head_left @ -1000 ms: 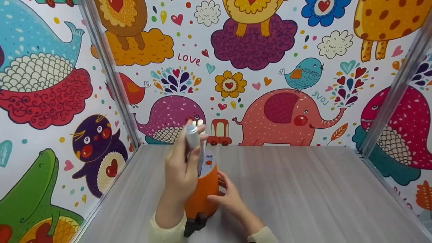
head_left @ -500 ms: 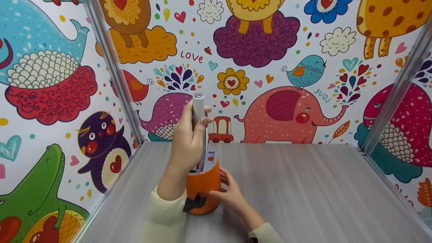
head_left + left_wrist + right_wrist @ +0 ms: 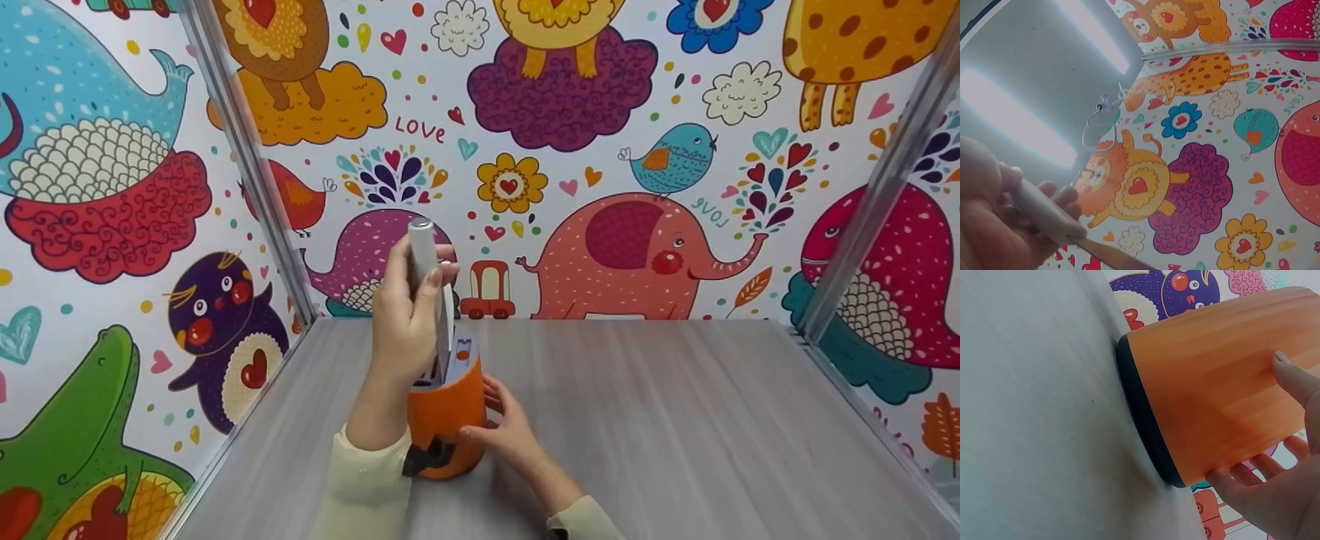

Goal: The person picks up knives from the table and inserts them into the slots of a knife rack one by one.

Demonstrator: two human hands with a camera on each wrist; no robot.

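Note:
My left hand (image 3: 401,322) grips the pale handle (image 3: 424,251) of a knife, which stands nearly upright. Below the grip, its blade (image 3: 444,337) runs down into the top of an orange knife block (image 3: 446,412); the tip is hidden. In the left wrist view, fingers curl round the knife handle (image 3: 1044,211) and part of the blade (image 3: 1109,254) shows. My right hand (image 3: 514,435) holds the block's right side, thumb in front and fingers behind. The right wrist view shows the block's dark base (image 3: 1145,416) on the table.
The block stands on a grey wood-grain table (image 3: 660,420). Panels with cartoon animals (image 3: 615,255) rise behind and at both sides, joined by metal corner posts (image 3: 247,157). A black piece (image 3: 429,456) at my left wrist covers part of the block's front.
The left hand has risen with the knife, then dipped slightly, and more of it stands above the block. The right hand has kept its hold on the block.

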